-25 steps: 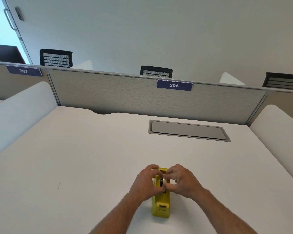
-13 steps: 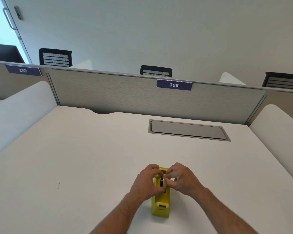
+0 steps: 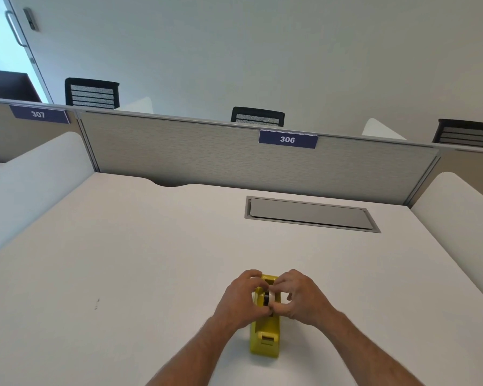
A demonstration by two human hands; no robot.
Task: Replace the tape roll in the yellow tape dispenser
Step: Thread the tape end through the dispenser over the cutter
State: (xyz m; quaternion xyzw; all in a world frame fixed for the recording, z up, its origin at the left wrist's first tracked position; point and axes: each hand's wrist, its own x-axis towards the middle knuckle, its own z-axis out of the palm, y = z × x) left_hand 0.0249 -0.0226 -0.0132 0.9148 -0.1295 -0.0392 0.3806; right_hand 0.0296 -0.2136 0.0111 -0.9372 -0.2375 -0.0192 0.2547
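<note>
Plastic, laminate and woven cloth, mostly matt

The yellow tape dispenser (image 3: 265,334) is looking like smooth moulded plastic with a faint sheen, and the tape roll (image 3: 273,297) is showing a pale glossy band around a dark core, possibly plastic, though the fingers are hiding most of it. The white desk (image 3: 140,254) is reading as smooth matt laminate. The grey hatch (image 3: 310,213) set in it is appearing as brushed, dull metal. The partition (image 3: 207,157) is wearing a finely textured grey cloth under a metal top rail, and the chair backs (image 3: 92,93) are showing black mesh.
</note>
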